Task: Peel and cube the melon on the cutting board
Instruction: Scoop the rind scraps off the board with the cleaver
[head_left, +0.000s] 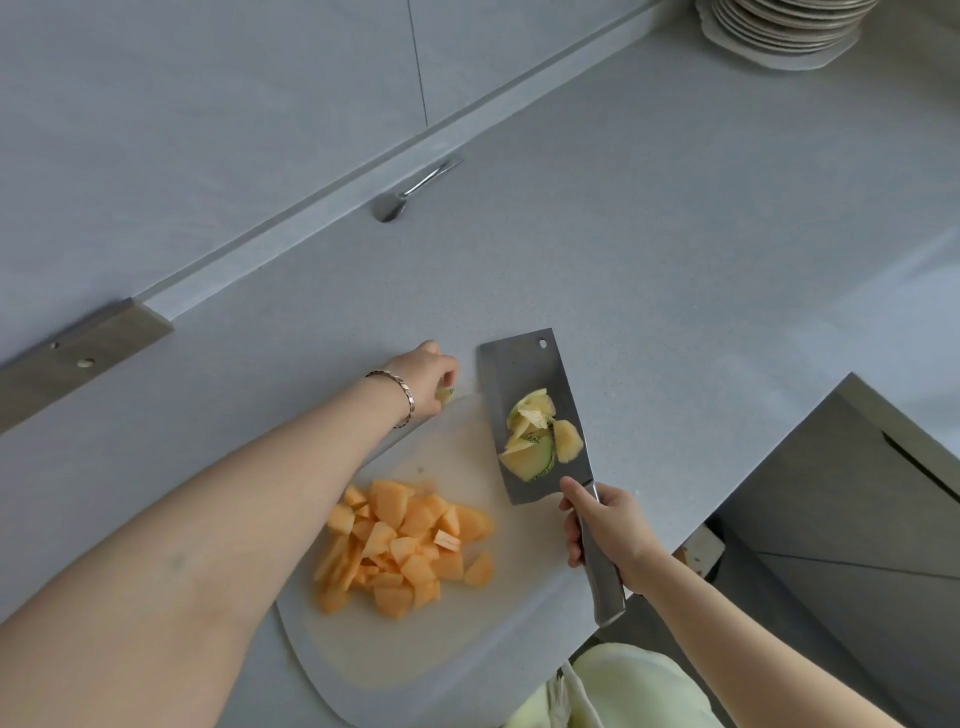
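Observation:
A pile of orange melon cubes (402, 545) lies on the pale translucent cutting board (415, 660). My right hand (605, 525) grips the steel handle of a cleaver (524, 374), held flat over the board's far right corner. Several yellow-green rind pieces (537, 436) rest on its blade. At the board's far edge, my left hand (428, 376) pinches a small rind scrap (445, 396), fingers curled around it. A metal bracelet circles that wrist.
A metal spoon (402, 200) lies by the backsplash ledge. Stacked plates (779, 26) stand at the far right. The counter edge drops off at the right toward a steel surface (857, 509). A pale green cloth (623, 686) shows at the bottom.

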